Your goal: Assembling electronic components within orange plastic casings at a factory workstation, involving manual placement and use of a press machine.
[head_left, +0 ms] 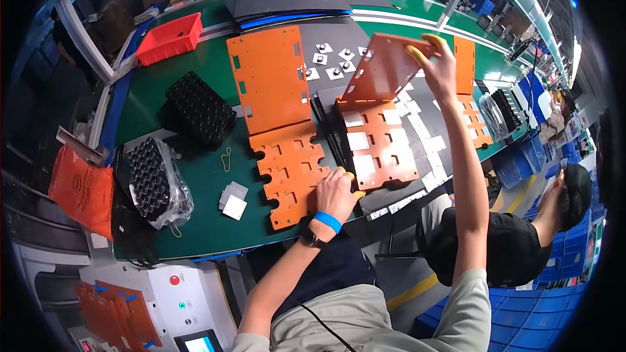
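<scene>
A hinged orange fixture [381, 140] lies before me, several silvery square plates set in its base. My right hand [438, 65], yellow covers on its fingers, pinches the top edge of the fixture's raised lid [388, 65], which stands tilted up. At the base's near left corner, my left hand [336, 192] is curled against the edge, with yellow covers on the thumb and a finger. Left of it lies a second orange fixture [287, 176], unfolded flat, its pockets bare. Small white plates with black round parts [336, 72] sit behind the fixtures.
Loose square plates [233, 202], a black tray of round cells [199, 107], a plastic-wrapped tray [155, 179] and a red bin [169, 39] are on the left. White plates in strips [424, 130] lie right of the fixture. A seated co-worker [502, 241] is close on my right.
</scene>
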`<state>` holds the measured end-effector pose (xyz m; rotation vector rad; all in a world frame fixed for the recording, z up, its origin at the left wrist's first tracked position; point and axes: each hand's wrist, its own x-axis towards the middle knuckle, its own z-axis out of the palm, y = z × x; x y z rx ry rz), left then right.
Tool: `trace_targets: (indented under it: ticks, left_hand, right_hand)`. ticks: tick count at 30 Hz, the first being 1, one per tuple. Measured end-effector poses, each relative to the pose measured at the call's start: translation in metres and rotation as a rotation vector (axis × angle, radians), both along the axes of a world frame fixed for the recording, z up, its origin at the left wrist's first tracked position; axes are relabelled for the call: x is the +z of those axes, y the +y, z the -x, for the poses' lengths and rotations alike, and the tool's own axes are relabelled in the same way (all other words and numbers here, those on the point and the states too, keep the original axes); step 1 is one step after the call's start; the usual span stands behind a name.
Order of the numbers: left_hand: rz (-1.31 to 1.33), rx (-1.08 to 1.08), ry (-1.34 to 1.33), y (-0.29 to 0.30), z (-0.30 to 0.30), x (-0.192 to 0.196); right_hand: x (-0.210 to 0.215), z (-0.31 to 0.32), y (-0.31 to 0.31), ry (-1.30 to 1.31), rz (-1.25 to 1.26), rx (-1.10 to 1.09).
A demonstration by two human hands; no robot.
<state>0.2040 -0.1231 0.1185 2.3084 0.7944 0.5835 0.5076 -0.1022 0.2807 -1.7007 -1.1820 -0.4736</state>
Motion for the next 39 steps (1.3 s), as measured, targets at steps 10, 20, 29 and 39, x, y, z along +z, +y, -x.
trace_targets:
  ticks: [10, 20, 29, 39]
  left_hand:
    - [-0.004, -0.019, 0.017, -0.001, -0.002, 0.001]
    - [-0.035, 0.004, -0.006, 0.002, -0.001, -0.003]
    - [-0.043, 0.012, 0.021, -0.002, 0.0, 0.0]
    - [0.295, -0.131, 0.063, 0.009, 0.014, 0.025]
  right_hand:
    - [-0.074, -0.083, 0.108, 0.585, -0.046, 0.134]
    - [-0.157, -0.092, 0.132, 0.928, -0.003, 0.069]
    - [-0.177, -0.093, 0.123, 0.771, 0.224, -0.019]
    - [-0.14, -0.012, 0.074, 0.21, 0.164, -0.275]
